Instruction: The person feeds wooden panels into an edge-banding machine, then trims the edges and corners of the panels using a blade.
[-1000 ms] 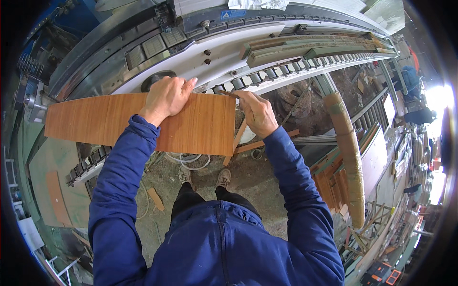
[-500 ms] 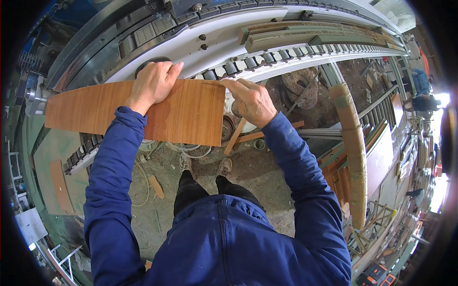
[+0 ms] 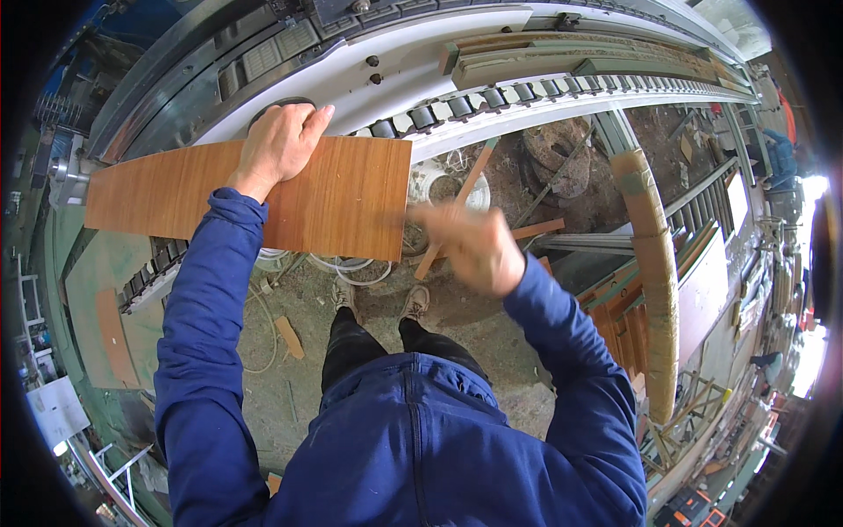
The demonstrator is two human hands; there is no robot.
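Note:
A long brown wood-grain board (image 3: 342, 202) lies across the machine's edge in front of me, its square end to the right. My left hand (image 3: 279, 151) is closed over the board's far edge, fingers curled around it and thumb along the top. Beside the right end is my right hand (image 3: 481, 250), smeared by motion. Its fingertips reach close to the board's end edge; whether they touch it or hold anything small, I cannot tell.
A roller chain track (image 3: 492, 101) runs behind the board. Several wooden strips (image 3: 562, 66) are stacked beyond it. To the right stands a frame with a wrapped padded bar (image 3: 645, 281). Below are a white bucket (image 3: 474, 195), loose hoses and a wood scrap (image 3: 288, 338) on the floor.
My right hand has left the board's far right corner and come nearer to me along the right end. My left hand keeps its hold; the board has shifted only slightly.

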